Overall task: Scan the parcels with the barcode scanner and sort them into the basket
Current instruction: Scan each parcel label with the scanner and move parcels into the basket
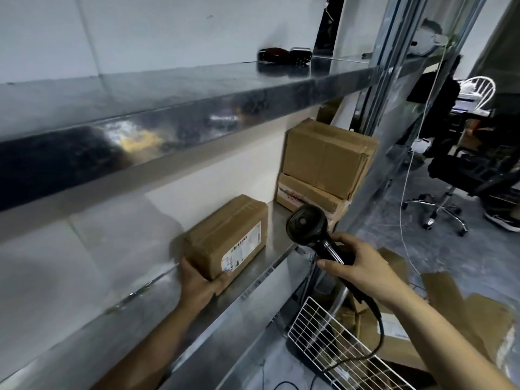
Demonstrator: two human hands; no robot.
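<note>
One brown cardboard parcel (225,235) sits on the steel shelf (274,246), left hand (200,284) fingers curled round its near corner, label outward, likely for the black handheld barcode scanner (308,225) clenched in the right hand (358,267); white wire basket (329,344) below

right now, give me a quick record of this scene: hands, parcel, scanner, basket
left hand: grips the near end of a labelled parcel lying on the shelf
right hand: holds the barcode scanner, head raised beside the parcel
other stock: two stacked boxes at the shelf's far right
basket: white wire, below the shelf, to its right
</note>
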